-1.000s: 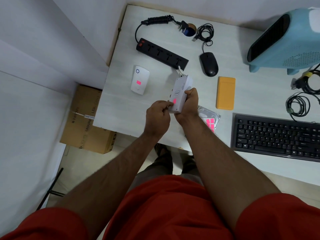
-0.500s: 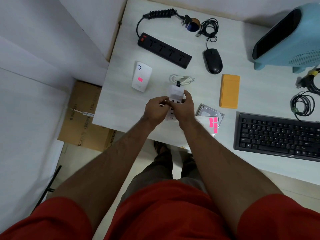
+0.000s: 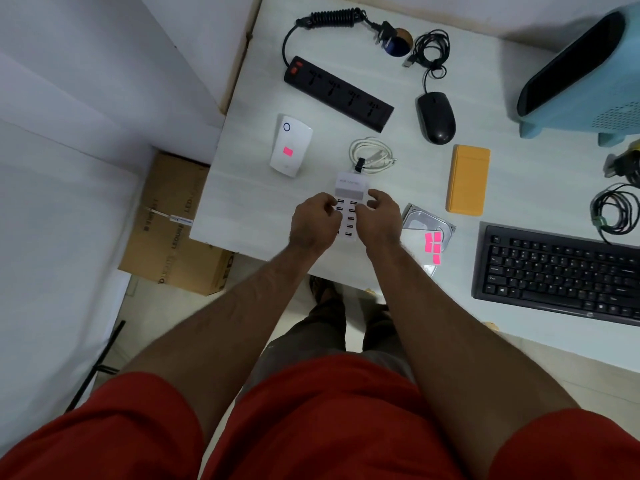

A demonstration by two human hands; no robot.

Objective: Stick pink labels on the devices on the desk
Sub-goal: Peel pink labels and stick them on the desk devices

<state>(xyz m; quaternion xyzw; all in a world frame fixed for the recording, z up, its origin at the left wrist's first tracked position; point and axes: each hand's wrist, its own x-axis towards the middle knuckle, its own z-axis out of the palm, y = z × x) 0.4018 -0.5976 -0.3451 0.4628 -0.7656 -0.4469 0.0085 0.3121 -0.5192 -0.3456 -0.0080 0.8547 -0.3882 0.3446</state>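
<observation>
Labels (image 3: pixel 433 247) are waiting in a pink cluster on a sheet lying against the hard drive (image 3: pixel 427 221), just right of the white USB charger (image 3: pixel 349 192), which is the landmark for everything else. That charger is now lying flat on the desk (image 3: pixel 242 209) with its rows of ports facing up; a second ago it was being held up off the surface in both hands, with a pink label showing on its side, and half a second ago it was being brought down. The left hand (image 3: pixel 313 221) and right hand (image 3: pixel 379 220) are hovering either side of it, fingers loosely curled and spread, gripping nothing, apparently just letting go. No pink is showing on the charger's top face, so the label is presumably sitting on a side that is hidden now; I cannot tell for certain.

Left of the charger, the white plug-in device (image 3: pixel 290 145) is already wearing a pink label on its front. Just beyond the charger, its coiled white cable (image 3: pixel 372 155) is lying loose. Farther beyond, the black power strip (image 3: pixel 339 93) is lying unlabelled, and to the charger's far right the black mouse (image 3: pixel 435 117), the orange case (image 3: pixel 468 179) and the black keyboard (image 3: pixel 557 271) are showing no pink either. The blue appliance (image 3: pixel 585 77) is standing at the far right corner.

Judging by this, two devices are seemingly done and the hands are freeing up to fetch another label from the sheet beside the charger.
</observation>
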